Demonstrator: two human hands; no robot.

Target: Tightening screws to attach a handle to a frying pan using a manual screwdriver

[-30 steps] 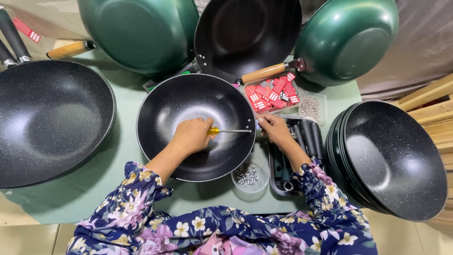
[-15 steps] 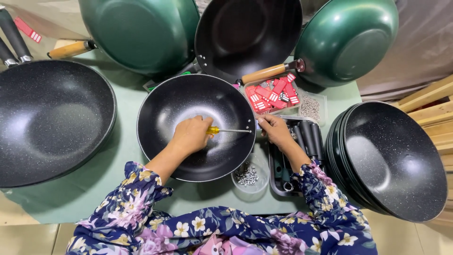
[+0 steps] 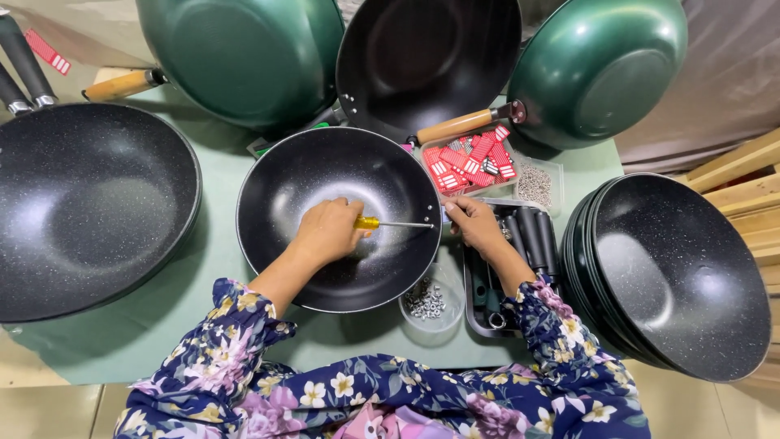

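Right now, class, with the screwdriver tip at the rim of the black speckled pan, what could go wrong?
1. The yellow-handled screwdriver in the left hand points at the right hand just beyond the black speckled pan's rim; a slip might jab it.
2. The tip could scratch the pan's coating.
3. The small clear cup of silver screws sits under the forearm and might be knocked over.

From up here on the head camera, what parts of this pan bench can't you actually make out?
- Screwdriver tip: it meets the pan wall, too small to see what it turns.
- Left hand covers most of the yellow handle.
- Right hand hides what its fingers press at the rim.
- Tray contents: partly under the right forearm.
- Big left pan: cut off by the picture's left edge.
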